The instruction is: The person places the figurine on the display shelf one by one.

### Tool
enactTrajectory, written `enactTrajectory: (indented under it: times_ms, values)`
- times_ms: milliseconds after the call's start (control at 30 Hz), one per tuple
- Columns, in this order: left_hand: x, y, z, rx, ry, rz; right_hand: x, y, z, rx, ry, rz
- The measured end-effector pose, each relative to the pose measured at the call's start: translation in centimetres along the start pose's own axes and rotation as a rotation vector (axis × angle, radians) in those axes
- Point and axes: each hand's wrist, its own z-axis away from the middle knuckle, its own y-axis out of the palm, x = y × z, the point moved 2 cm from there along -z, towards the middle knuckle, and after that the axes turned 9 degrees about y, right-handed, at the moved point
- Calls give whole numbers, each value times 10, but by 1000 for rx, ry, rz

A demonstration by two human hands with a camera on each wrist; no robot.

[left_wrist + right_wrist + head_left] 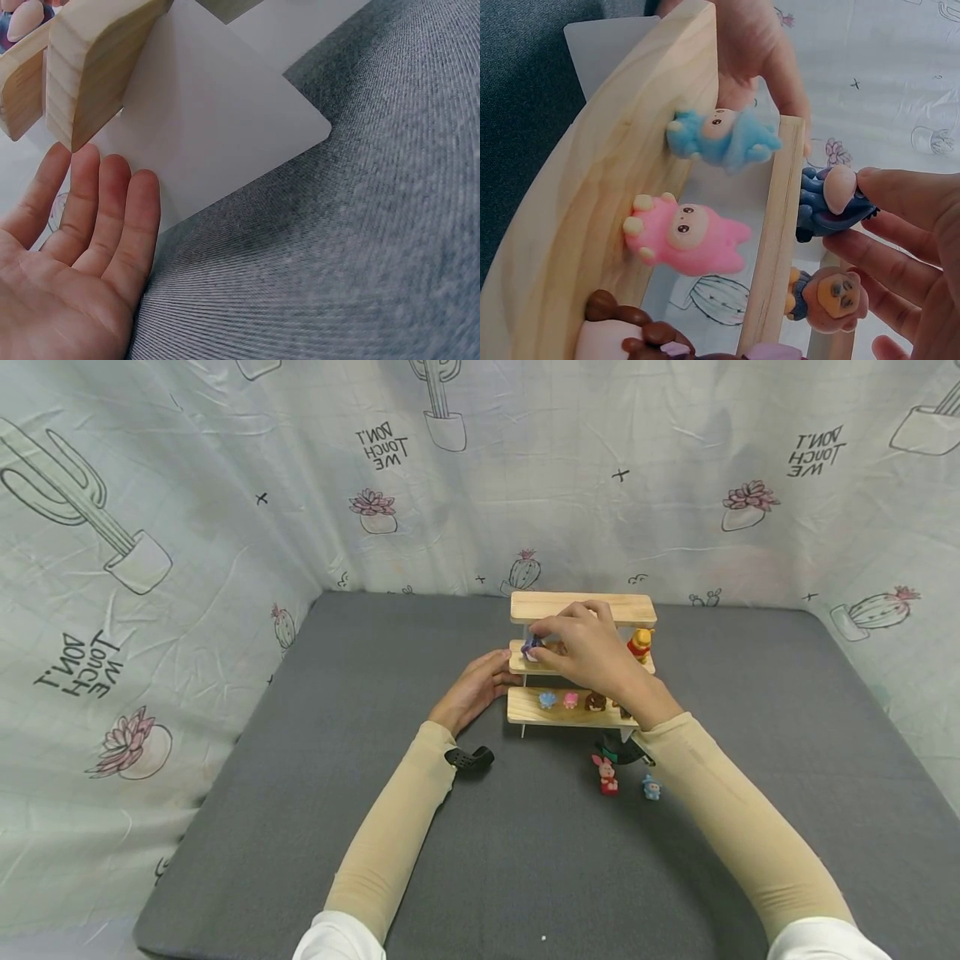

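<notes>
A three-tier wooden shelf (581, 607) with white side panels stands toward the back of the table. At the left end of its middle board, my right hand (596, 647) pinches a dark blue donkey figurine (832, 199) between thumb and fingers. Beside that figurine is a brown bear figurine (831, 300), and a yellow bear figurine (640, 645) in a red shirt stands at the board's right end. My left hand (472, 689), its fingers extended, is at the shelf's left side, fingertips right by a board's end and the white side panel (217, 127).
On the lowest board are a light blue figurine (547, 700), a pink figurine (571, 700) and brown figurines (596, 702). A pink rabbit figurine (605, 775) and a small blue figurine (651, 787) are on the grey table (300, 827) in front. A printed curtain (570, 468) hangs behind.
</notes>
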Motion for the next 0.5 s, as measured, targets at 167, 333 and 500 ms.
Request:
enactTrajectory:
  times_ms: [167,333,500]
  values:
    - [0,0,0,2,-1,8,1,0,1,3,-1,16]
    - [0,-1,0,3,3,9,2,0,0,4,-3,23]
    - [0,-2,0,6,3,2,3,-3,0,22,13,51]
